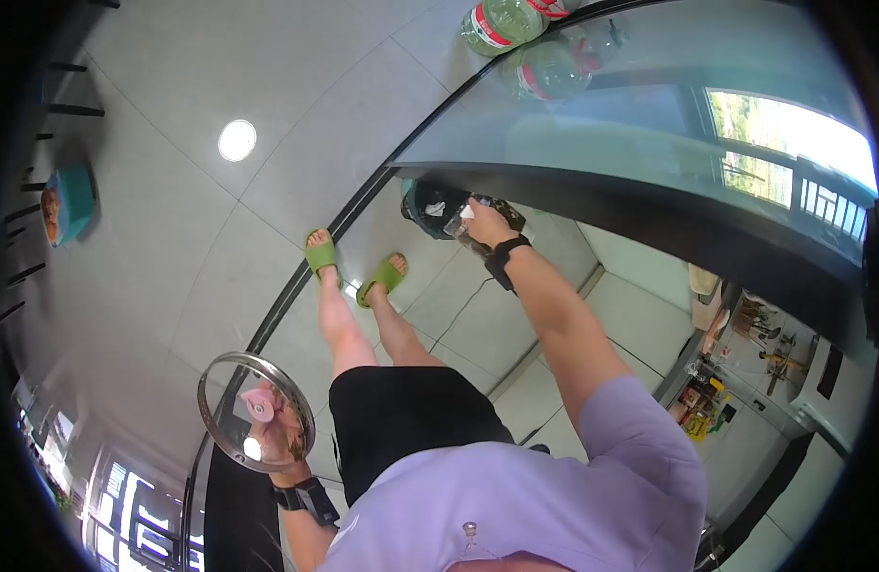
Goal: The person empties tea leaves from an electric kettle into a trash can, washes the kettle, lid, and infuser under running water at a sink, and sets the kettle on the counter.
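Observation:
My left hand (285, 440) holds a round glass pot lid (232, 408) with a metal rim and a pink knob (262, 404). The lid is tilted, and part of the hand shows through the glass. My right hand (490, 227) reaches out over a dark bin (422, 215) on the floor, its fingers closed on a small white piece (468, 211), which looks like tissue or paper. Another crumpled white scrap (437, 209) lies in the bin. Beside the right hand is a dark, partly see-through item (504, 212) whose kind I cannot make out.
A glossy glass counter top (649, 129) with a dark edge spans the upper right. A large plastic bottle (501, 26) with a red label stands at its far edge. A teal container (72, 207) is at the far left. Cluttered shelves (706, 396) are at the right. A thin cord (463, 310) runs across the floor.

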Tool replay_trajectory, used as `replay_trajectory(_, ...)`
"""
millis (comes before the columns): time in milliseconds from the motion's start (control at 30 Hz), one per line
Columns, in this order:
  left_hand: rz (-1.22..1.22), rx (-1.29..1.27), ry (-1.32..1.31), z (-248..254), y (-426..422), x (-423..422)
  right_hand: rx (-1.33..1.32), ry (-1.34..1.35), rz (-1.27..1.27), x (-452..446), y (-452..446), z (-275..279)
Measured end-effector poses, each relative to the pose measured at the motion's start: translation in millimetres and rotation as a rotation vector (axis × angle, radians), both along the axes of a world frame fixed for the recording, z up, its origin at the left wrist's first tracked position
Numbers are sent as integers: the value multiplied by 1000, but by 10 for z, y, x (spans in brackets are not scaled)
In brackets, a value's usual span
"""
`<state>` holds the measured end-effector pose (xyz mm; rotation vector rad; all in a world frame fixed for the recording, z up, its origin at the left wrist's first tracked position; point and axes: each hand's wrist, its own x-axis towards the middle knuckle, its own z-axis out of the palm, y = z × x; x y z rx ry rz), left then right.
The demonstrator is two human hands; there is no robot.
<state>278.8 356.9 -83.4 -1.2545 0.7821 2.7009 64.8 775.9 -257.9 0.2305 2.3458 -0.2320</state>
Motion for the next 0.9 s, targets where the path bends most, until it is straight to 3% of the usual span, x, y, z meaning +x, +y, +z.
replay_trajectory(67,-42,64,44,4,-51,-92,48,-13,31,-88,-126,-154)
replay_trajectory(167,-27,-71,-63,-36,-51,-106,95,-99,135,-236,-256,-332)
replay_trajectory(333,49,144,-91,-183,-118,-39,175,-93,301,-286,-333,-676)
replay_trajectory(400,48,5,-191,-142,-41,-174,192,-36,393,-257,-391,-748)
replay_trajectory(500,85,-110,-339,-205,-13,-123,35,-88,335,-246,-413,-741)
replay_trajectory(567,121,-110,-353,-308,27,-119,-108,112,387,-267,-336,-688)
replay_trajectory(600,121,-85,-344,-278,57,-115,99,86,415,-234,-314,-814)
replay_trajectory(667,116,-63,-330,-287,17,-150,57,-27,336,-181,-183,-923)
replay_trajectory(800,181,-58,-356,-312,51,-86,-37,47,359,-134,-44,-1095)
replay_trajectory(867,175,-62,-330,-295,153,-139,12,143,689,12,261,-1602)
replay_trajectory(900,177,-68,-309,-306,208,-189,44,213,848,-24,244,-1569)
